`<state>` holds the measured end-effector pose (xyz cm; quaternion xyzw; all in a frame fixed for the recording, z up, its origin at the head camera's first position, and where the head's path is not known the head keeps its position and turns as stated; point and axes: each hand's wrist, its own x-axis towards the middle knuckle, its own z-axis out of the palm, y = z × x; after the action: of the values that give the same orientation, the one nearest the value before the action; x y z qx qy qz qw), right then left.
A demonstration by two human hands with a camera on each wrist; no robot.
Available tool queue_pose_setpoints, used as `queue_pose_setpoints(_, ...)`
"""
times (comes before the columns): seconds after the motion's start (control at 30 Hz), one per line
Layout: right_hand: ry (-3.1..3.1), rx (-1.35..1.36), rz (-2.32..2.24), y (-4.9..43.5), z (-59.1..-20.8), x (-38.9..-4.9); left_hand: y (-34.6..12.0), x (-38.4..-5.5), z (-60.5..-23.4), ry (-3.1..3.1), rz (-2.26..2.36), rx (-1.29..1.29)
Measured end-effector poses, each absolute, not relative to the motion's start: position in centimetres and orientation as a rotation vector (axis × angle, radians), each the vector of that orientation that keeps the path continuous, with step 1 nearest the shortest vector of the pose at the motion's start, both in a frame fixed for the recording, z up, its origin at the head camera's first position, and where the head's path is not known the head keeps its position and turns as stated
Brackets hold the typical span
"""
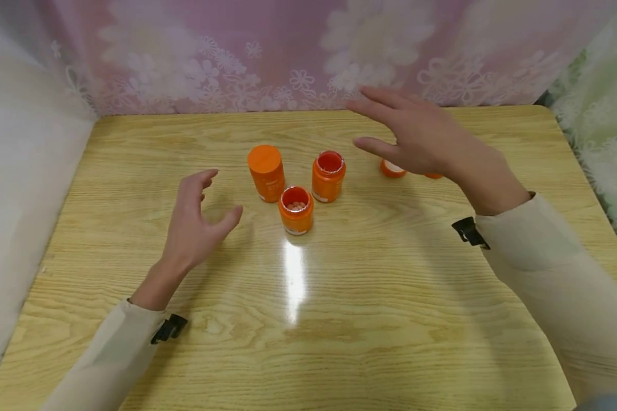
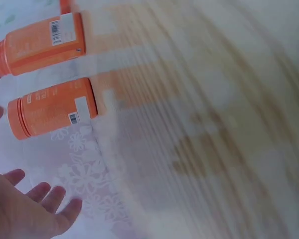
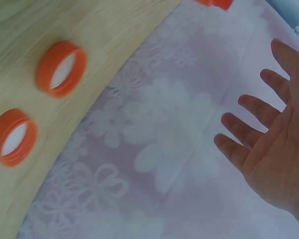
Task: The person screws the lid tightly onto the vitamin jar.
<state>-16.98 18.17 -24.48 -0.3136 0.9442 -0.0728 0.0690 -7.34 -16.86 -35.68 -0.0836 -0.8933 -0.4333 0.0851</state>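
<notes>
Three orange bottles stand close together mid-table. One is capped (image 1: pixel 265 171). One is open (image 1: pixel 328 176). The nearest open one (image 1: pixel 295 209) shows pills inside. My left hand (image 1: pixel 205 211) hovers just left of them, fingers relaxed and holding nothing; in the left wrist view its fingers (image 2: pixel 27 209) lie below two of the bottles (image 2: pixel 42 45) (image 2: pixel 52 107). My right hand (image 1: pixel 411 134) is raised flat over two loose orange caps (image 1: pixel 392 168) (image 1: pixel 434 175), partly covering the second. Both caps (image 3: pixel 62 68) (image 3: pixel 13 137) lie with the white liner up, the spread fingers (image 3: pixel 269 149) apart from them.
The wooden table (image 1: pixel 339 319) has a bright glare streak near its middle. A pink floral curtain (image 1: pixel 298 51) hangs along the far edge, with pale cloth at the left and right sides. Cream sleeves with black wrist straps cover both forearms.
</notes>
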Motion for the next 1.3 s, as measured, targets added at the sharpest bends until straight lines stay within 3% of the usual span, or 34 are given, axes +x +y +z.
queue_pose_setpoints(0.23, 2.974, -0.957, -0.076, 22.1, -26.7, -15.7, -17.2, -7.0, -36.4, -2.625, -0.654, -0.513)
queue_pose_setpoints(0.4, 2.983, -0.869, -0.056, 24.3, -28.5, -14.8, -17.6, -6.9, -36.5, -2.634, -0.425, -0.542)
queue_pose_setpoints(1.3, 2.916, -0.530, -0.167, 31.7, -33.9, -12.9, -17.7, -6.6, -37.1, -2.697, -0.208, -0.586)
